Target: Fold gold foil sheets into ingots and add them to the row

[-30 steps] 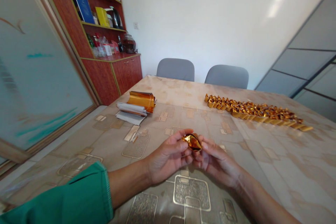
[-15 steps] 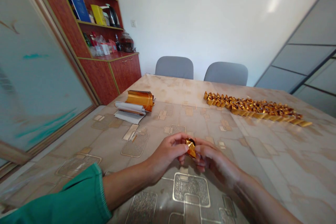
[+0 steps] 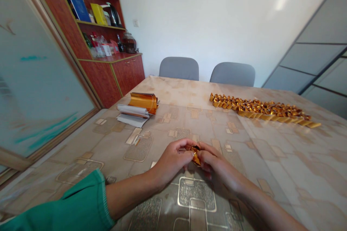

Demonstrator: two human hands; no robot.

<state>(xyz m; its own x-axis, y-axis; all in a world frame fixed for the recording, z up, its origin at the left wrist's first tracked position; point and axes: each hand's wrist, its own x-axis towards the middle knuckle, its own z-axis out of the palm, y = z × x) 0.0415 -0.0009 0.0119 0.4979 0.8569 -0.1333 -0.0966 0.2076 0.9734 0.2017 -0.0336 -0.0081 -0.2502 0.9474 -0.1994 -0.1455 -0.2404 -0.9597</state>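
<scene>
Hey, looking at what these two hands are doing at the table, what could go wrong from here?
First, the small gold piece is pinched between the left hand and the right hand; too much pressure might crumple it. Second, the rows of gold shapes are packed close together, so a bump could knock several askew. Third, the curled sheets show no weight on top, and a brush of the green sleeve might scatter them.

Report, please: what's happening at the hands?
Left hand and right hand pinching gold foil piece. Paper stack ahead left, foil pile ahead right, both away from hands.
</scene>
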